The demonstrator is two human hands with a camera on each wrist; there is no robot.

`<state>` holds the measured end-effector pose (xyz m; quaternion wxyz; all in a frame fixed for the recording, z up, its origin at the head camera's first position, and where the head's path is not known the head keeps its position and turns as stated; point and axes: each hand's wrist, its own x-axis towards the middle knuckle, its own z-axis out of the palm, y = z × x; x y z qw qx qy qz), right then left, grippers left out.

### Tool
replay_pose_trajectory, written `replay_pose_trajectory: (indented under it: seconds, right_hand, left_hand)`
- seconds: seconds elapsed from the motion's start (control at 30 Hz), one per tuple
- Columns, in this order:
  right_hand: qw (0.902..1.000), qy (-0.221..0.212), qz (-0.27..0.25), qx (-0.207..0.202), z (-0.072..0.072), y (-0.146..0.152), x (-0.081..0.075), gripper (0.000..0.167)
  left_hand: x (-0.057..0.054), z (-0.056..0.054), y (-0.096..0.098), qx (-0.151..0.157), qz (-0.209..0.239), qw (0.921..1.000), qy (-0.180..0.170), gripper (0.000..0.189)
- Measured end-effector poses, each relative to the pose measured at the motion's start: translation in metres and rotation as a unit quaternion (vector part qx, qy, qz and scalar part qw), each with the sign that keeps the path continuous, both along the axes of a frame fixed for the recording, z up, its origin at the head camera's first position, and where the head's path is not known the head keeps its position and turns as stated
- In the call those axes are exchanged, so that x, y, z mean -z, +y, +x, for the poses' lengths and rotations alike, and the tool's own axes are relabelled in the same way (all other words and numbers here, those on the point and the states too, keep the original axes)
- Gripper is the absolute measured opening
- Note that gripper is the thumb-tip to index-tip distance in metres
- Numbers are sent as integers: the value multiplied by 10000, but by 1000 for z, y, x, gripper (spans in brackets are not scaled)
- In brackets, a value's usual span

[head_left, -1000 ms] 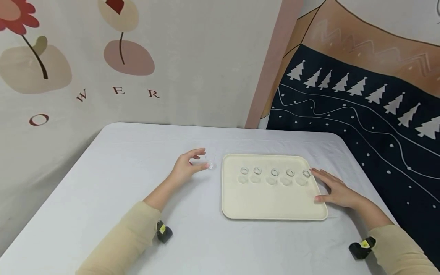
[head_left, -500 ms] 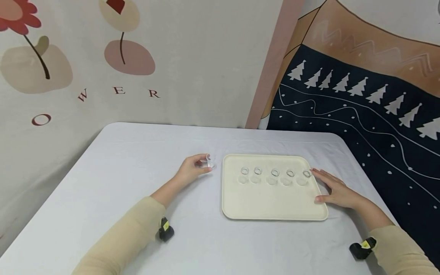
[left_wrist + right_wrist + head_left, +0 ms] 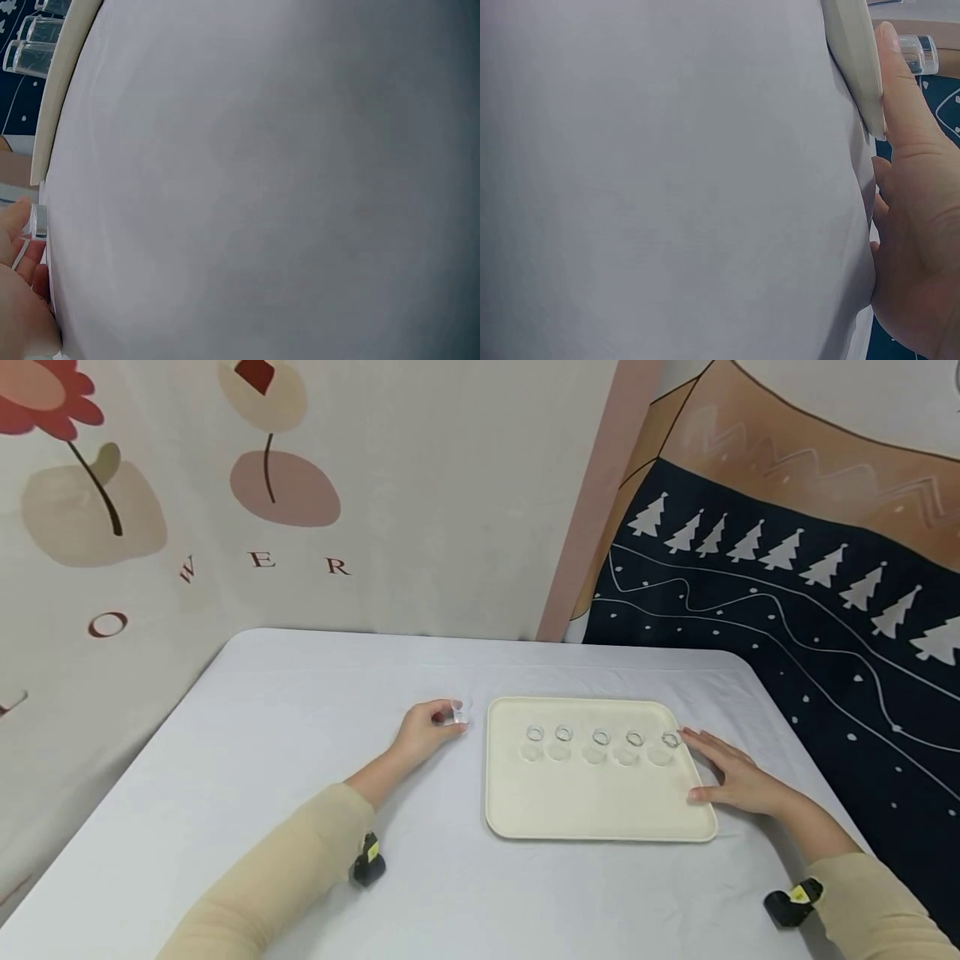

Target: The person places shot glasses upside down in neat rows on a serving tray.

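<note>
Just left of the cream tray (image 3: pixel 600 814), my left hand (image 3: pixel 422 732) grips a small clear glass (image 3: pixel 461 713) between thumb and fingers. In the left wrist view the glass (image 3: pixel 39 223) shows upright, its base close over the white cloth. My right hand (image 3: pixel 738 781) rests at the tray's right edge, thumb on the rim and fingers extended along the side. The right wrist view shows the thumb (image 3: pixel 900 90) lying against the tray wall (image 3: pixel 859 67). On the tray, several similar clear glasses (image 3: pixel 661 753) stand in one row, the rightmost near my right fingertips.
A white cloth (image 3: pixel 420 893) covers the table, with its far edge by a printed wall hanging (image 3: pixel 420 510). A dark hanging with white trees (image 3: pixel 750 602) is at the right. Black wrist cameras (image 3: pixel 369 864) sit under both sleeves.
My left hand's fingers, spread around the glass a second ago, have closed on it, and the hand has moved slightly right. The right hand and tray have stayed in place.
</note>
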<state>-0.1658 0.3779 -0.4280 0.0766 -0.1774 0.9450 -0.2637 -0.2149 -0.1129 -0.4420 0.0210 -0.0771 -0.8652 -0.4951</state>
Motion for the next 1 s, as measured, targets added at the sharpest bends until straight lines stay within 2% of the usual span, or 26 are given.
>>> replay_pose_trajectory:
  seconds: [0.33, 0.53, 0.83, 1.0]
  right_hand:
    - [10000, 3, 5, -16, 0, 2, 1, 96]
    - [10000, -6, 5, -24, 0, 2, 1, 96]
    - [10000, -24, -23, 27, -2, 2, 3, 97]
    - [10000, -4, -20, 25, -2, 2, 3, 96]
  left_hand:
    - [1, 1, 1, -83, -39, 10000, 15, 29]
    - [-2, 3, -2, -64, 135, 9999, 65, 27]
    - [-11, 7, -8, 76, 357, 9993, -46, 30]
    - [-16, 9, -9, 257, 156, 9995, 131, 31]
